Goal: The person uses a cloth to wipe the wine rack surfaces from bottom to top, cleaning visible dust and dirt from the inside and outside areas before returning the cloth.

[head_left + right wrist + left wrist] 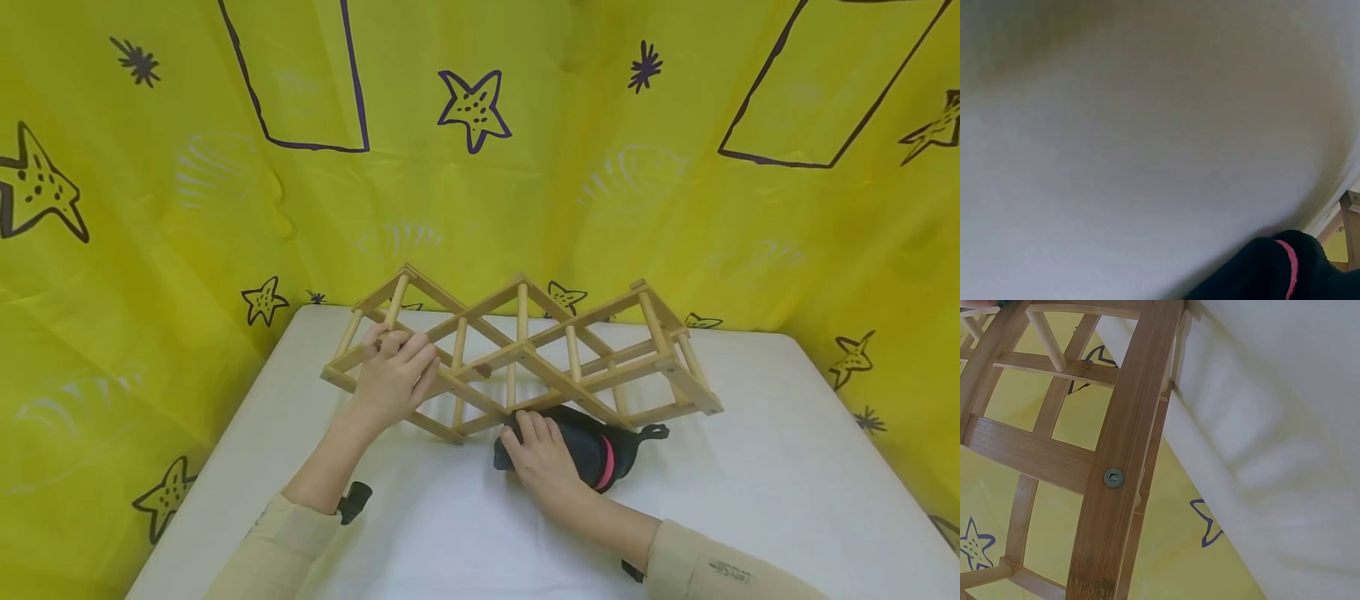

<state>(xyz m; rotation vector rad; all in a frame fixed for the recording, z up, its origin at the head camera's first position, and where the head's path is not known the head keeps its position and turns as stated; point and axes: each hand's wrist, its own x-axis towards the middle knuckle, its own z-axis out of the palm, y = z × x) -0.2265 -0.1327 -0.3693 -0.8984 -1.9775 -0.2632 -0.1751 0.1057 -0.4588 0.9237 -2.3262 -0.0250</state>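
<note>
An expandable wooden lattice wine rack (551, 369) stands stretched out on the white table. My left hand (392, 379) grips its left part, with the fingers curled over the upper bars. In the left wrist view, a wooden slat (1122, 431) with a round metal bolt runs close to the camera. My right hand (543, 458) holds a dark soft pouch-like item (587, 446) from above, at its left end. A pink band crosses the item, and a small loop sticks out on its right. It lies against the rack's lower front edge.
The white-covered table (780, 467) extends to both sides of the rack. Behind and around it hangs a yellow curtain (420, 192) printed with stars, close to the rack's back. Dark straps or mounts show at both wrists.
</note>
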